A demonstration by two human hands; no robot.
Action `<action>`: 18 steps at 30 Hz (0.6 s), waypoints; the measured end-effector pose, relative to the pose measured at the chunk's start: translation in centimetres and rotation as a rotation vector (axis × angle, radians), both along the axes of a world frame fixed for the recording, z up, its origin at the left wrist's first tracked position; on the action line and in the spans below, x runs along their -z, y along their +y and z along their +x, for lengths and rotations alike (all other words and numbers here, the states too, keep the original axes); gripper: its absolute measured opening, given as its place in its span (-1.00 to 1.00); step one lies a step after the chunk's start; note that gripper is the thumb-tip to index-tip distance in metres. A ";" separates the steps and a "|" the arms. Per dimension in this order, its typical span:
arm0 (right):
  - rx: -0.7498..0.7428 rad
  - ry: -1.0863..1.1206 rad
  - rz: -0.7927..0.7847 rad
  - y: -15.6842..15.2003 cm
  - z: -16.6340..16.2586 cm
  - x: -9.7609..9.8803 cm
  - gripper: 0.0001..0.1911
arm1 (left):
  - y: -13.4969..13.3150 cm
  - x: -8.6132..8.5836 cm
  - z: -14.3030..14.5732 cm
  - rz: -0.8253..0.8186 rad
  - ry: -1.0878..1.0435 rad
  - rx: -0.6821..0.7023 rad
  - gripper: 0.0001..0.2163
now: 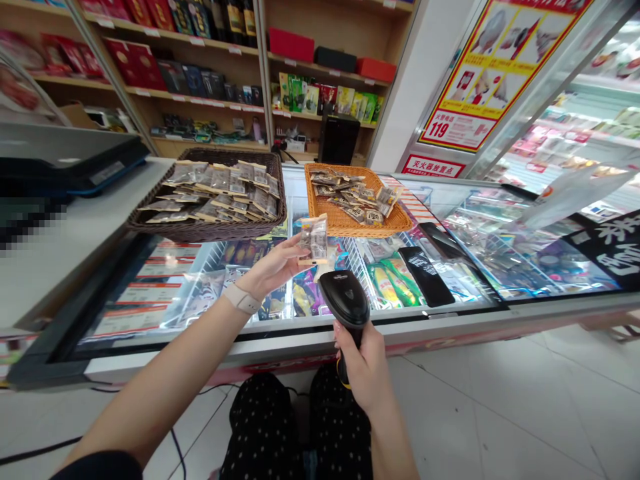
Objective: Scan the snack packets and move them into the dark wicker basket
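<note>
While the left hand [275, 267] holds a small packet [316, 239], fingers [293, 253] pinched on its edge, above the glass-topped freezer [430, 344] near the orange basket [345, 231], the right hand [367, 367] grips a black scanner [346, 298], fingers wrapped round its handle; a dark brown basket [210, 232] of similar packets [225, 190] stands left.

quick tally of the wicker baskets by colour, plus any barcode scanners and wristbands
Dark brown wicker basket: 1
Orange wicker basket: 1
Handheld barcode scanner, in the right hand: 1
Pale wristband, on the left wrist: 1
Total: 4
</note>
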State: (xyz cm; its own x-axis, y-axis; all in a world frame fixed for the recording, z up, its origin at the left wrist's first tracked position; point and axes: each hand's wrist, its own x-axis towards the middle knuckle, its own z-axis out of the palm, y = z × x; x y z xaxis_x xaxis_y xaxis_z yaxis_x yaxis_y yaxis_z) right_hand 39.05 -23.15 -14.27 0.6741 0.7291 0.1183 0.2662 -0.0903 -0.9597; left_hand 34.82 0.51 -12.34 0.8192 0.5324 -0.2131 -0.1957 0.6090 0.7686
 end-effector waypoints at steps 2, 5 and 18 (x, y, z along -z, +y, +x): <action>0.000 0.005 -0.003 0.0 0.0 0.0 -0.60 | -0.1 0.1 0.0 0.019 0.000 -0.038 -0.74; -0.002 0.013 -0.003 0.0 -0.1 0.0 -0.58 | -0.3 0.3 0.2 0.081 0.026 -0.121 -0.79; -0.028 -0.056 -0.074 0.2 -0.4 -0.2 -0.56 | -1.0 0.3 0.5 0.492 0.228 -0.280 -0.72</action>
